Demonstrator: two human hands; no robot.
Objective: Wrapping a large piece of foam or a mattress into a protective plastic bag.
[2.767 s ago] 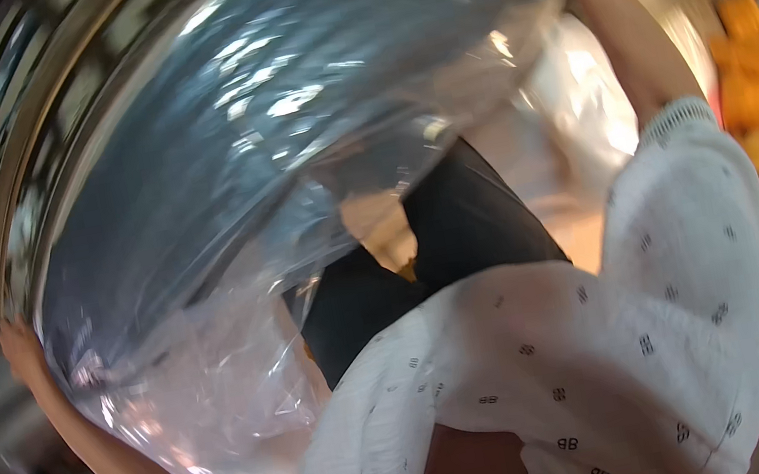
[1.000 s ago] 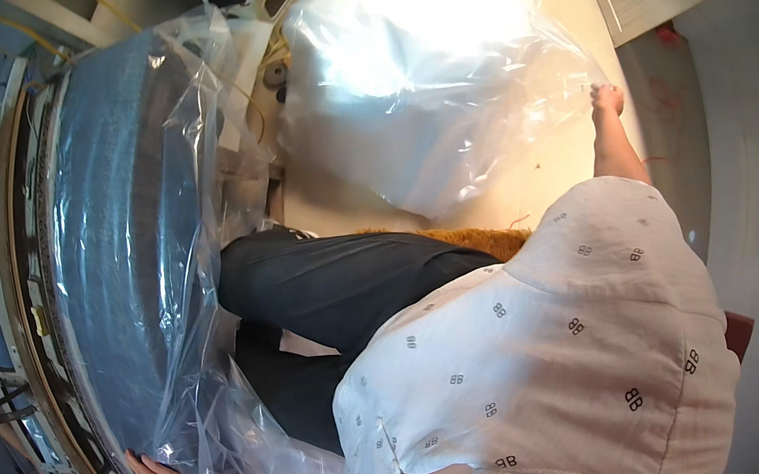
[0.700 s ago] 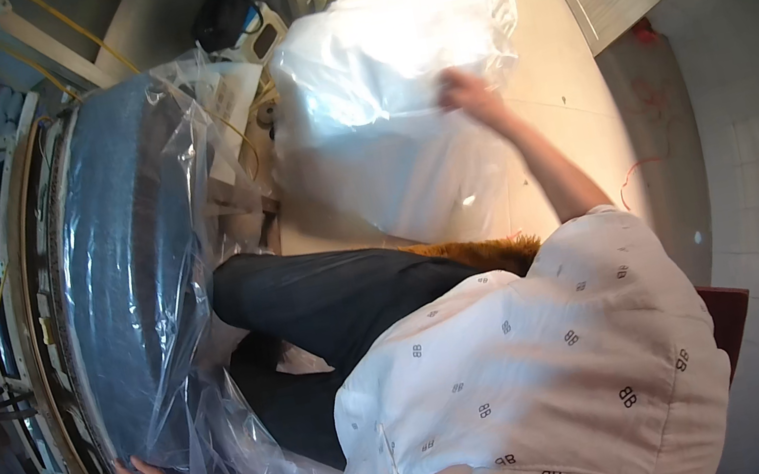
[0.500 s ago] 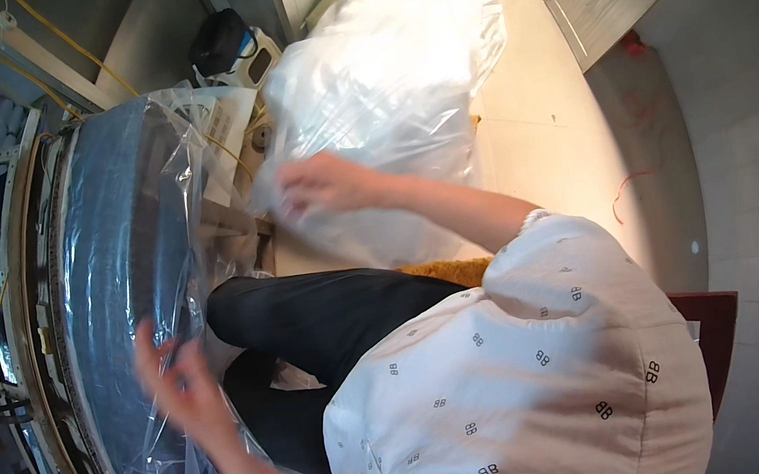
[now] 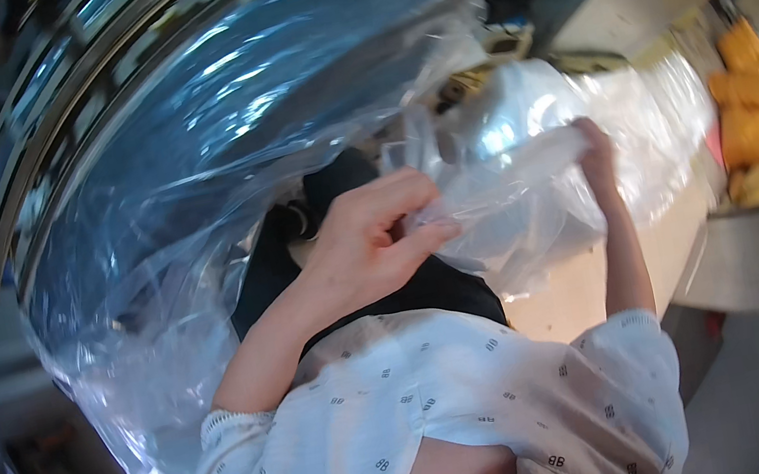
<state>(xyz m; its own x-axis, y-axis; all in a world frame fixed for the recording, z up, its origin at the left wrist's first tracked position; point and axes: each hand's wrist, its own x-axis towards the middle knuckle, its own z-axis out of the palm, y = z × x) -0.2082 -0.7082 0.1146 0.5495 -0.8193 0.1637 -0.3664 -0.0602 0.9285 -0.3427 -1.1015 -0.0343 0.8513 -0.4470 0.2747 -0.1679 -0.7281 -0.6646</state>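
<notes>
Head view: Thumb and fingers of the left hand [image 5: 375,238] pinch clear plastic film [image 5: 516,177], which spans to the right hand's [image 5: 594,148] blurred grip beyond the black trousers [image 5: 425,292]; likely light, limp and slippery (probably tearable too), best held by bunched edges.

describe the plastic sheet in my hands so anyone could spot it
From the big blue surface at upper left, go right past the dark trousers. The clear plastic sheet stretches between the left hand and right hand; unlike the film draping that surface, it is held.
</notes>
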